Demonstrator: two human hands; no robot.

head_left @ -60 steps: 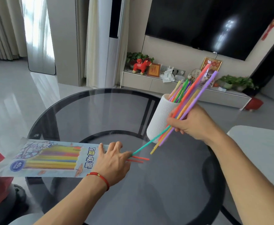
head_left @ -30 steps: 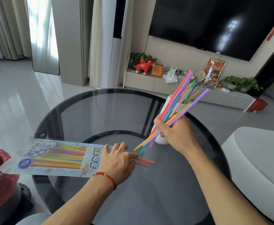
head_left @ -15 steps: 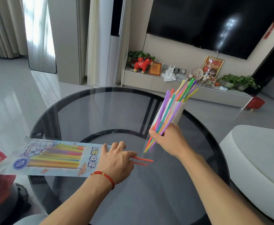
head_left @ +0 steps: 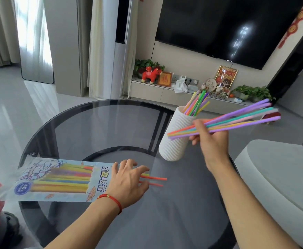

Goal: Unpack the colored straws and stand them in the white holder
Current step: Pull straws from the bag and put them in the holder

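A bundle of purple, teal, pink and orange plastic straws point(head_left: 236, 118) is held in the right hand point(head_left: 210, 139), whose fingers point(head_left: 199, 124) are closed around the bundle near its lower ends. The bundle is carried almost level, just beside the mouth of the ribbed white cylindrical holder point(head_left: 175, 137), probably so that the lower ends can be squared up before being tipped in. A first batch of coloured straws point(head_left: 196, 105) is already stood inside the holder, leaning toward its far rim.

Nearer than the holder and to its left, the printed blue plastic straw packet point(head_left: 57, 178) is pinned flat on the round dark glass table point(head_left: 96, 123) by the left hand point(head_left: 127, 184). Its fingers point(head_left: 129, 165) are spread and pressed down on the packet's open end, gripping nothing. The packet is presumably kept steady this way for easy drawing. Two orange straws point(head_left: 156, 181) protrude from that end, and many remain inside.
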